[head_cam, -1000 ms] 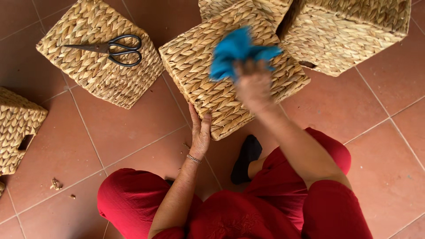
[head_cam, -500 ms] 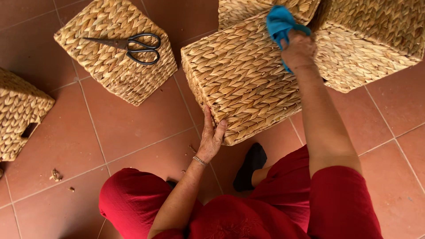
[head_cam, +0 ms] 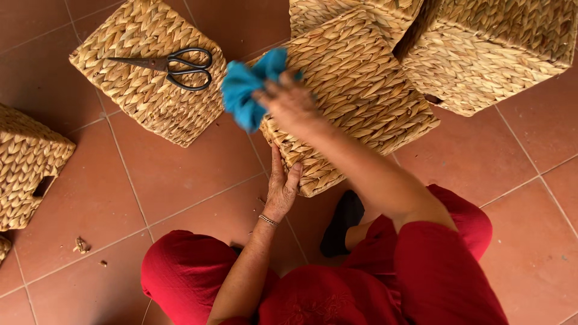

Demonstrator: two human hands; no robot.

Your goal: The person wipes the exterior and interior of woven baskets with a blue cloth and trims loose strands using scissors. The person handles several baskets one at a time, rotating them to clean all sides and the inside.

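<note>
Right hand (head_cam: 288,103) closed around a crumpled blue cloth (head_cam: 248,90) at the near-left corner of the square woven straw basket (head_cam: 355,96) on the tiled floor, while the left hand (head_cam: 282,183) lies open, flat against the basket's near side just below.

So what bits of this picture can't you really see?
All in the head view:
- Right hand and blue cloth: motion-blurred, so the grip is unclear.
- Middle woven basket: partly covered by that hand and arm.
- Left hand: its palm against the basket's side is hidden.
- Baskets at the left edge and top right: cut off by the frame.
- Scissors: blade tips too dark to judge.
- Floor crumbs: too small to identify.
</note>
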